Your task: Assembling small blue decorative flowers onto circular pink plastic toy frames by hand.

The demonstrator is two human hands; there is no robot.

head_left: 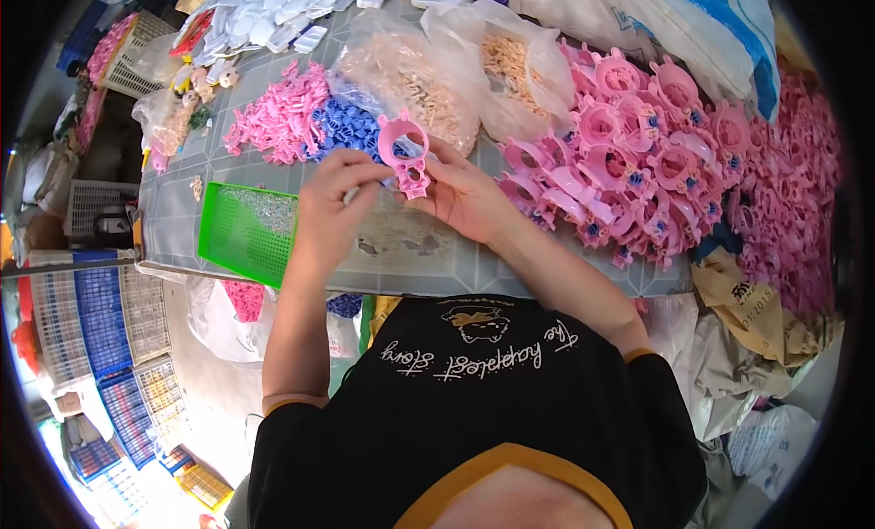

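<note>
In front of my chest, above the table, my right hand (467,199) grips a pink plastic toy frame (416,190) with a large ring on top and a small figure-shaped part below. The frame stands upright between my two hands. At its left side my left hand (335,205) has its fingers pinched together, the fingertips close to the frame's lower part. Whatever lies between those fingertips, if anything, is too small to make out. Behind the hands sit a heap of small blue plastic parts (349,130) and a heap of small pink parts (281,110).
A green basket (241,256) with tiny shiny pieces, likely screws, stands left of my left hand. Clear bags (410,78) of beige parts lie at the back. Pink frames with blue parts (629,155) pile up on the right. White plastic pieces (264,19) lie far left.
</note>
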